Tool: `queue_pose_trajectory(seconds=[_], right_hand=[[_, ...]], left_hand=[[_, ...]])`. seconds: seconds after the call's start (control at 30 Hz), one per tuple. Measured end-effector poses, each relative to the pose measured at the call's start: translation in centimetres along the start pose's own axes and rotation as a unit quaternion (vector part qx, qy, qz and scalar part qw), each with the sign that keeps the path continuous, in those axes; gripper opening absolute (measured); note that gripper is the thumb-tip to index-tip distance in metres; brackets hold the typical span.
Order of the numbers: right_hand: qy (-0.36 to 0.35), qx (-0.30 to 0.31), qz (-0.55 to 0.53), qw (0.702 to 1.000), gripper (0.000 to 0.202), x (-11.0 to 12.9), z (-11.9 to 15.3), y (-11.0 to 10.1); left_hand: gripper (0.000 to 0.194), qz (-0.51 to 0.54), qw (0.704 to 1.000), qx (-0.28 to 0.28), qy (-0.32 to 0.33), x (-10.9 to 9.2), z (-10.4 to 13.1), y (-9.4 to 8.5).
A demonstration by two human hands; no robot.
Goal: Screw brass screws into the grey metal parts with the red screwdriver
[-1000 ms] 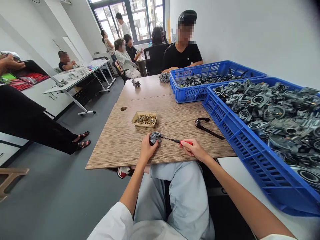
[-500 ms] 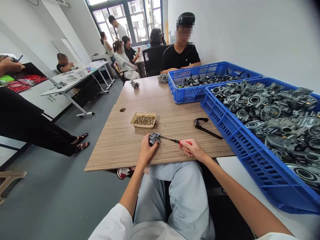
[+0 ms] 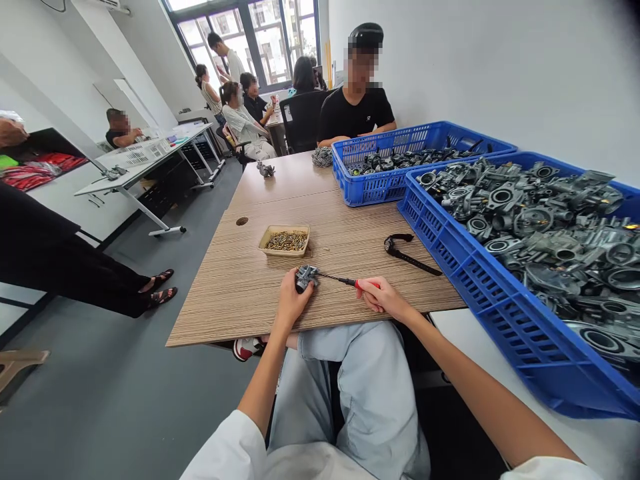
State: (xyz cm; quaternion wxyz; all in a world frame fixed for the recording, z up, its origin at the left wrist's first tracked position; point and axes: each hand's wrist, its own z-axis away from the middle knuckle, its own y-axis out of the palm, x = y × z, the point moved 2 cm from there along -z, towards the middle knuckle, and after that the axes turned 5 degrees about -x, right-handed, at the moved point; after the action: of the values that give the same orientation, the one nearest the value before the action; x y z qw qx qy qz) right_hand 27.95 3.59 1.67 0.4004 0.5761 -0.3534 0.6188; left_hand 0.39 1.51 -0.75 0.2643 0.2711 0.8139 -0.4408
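Observation:
Near the front edge of the wood-grain table (image 3: 220,293), my left hand (image 3: 293,300) is wrapped round a small grey metal carburetor (image 3: 306,275). My right hand (image 3: 383,297) grips the red handle of a screwdriver (image 3: 345,281). Its dark shaft lies nearly level and points left, with the tip at the carburetor's right side; exactly where it meets the part is too small to tell. Just beyond my left hand stands a cream tray (image 3: 267,251) holding many small brass-coloured pieces. One or two loose pieces lie beside it.
A black wristwatch (image 3: 395,249) lies to the right. Two blue crates (image 3: 450,260) of metal carburetor parts fill the right side. Another metal part (image 3: 265,169) sits at the table's far left. A person in a black shirt (image 3: 356,113) sits opposite; others are farther back.
The whole view has shifted slightly, so things appear a little farther left. My hands keep the same hold on the carburetor and the screwdriver.

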Motion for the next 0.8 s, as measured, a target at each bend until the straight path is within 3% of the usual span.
queue_pose_trajectory(seconds=[0.8], right_hand=[[-0.024, 0.015, 0.045, 0.999, 0.047, -1.1, -0.3, -0.3]], left_hand=[[0.042, -0.007, 1.000, 0.000, 0.003, 0.4, 0.0, 0.0]])
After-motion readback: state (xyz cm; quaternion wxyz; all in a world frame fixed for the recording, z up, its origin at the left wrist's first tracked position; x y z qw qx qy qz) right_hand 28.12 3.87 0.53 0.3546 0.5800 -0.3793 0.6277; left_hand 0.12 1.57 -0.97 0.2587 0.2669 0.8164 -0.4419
